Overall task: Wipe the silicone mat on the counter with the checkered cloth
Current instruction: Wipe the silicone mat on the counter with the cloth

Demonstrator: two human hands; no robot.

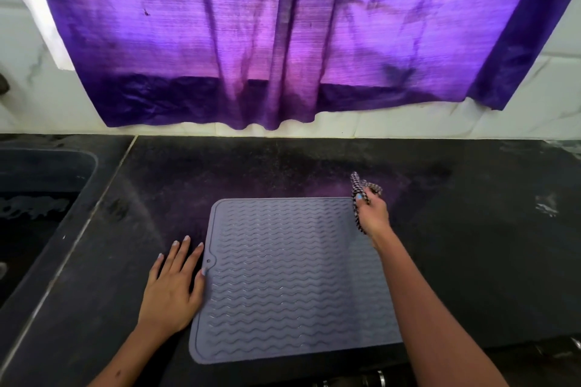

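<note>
A flat grey silicone mat with wavy ridges lies on the dark stone bench, near the front edge and about in the middle. The left hand rests flat on the bench with its fingers straight and spread, just beside the mat's left edge, and the thumb touches that edge. The right hand is at the mat's far right corner, and its grip is curled tight around a small black-and-white checkered cloth. The cloth is bunched up into a thin twist; part of it sticks up past the fingers and part hangs down by the wrist. I think the wiping is only about to start, because the cloth is not yet spread on the mat. Some things could go wrong from here. A bunched cloth touches only a little bit of the mat, so the dips between the ridges may stay dirty. The mat is soft and light, so a hard push could make it slide or fold, since the left hand holds only one edge. A dark sink sits at the left end of the bench, and a purple curtain hangs over the back wall.
</note>
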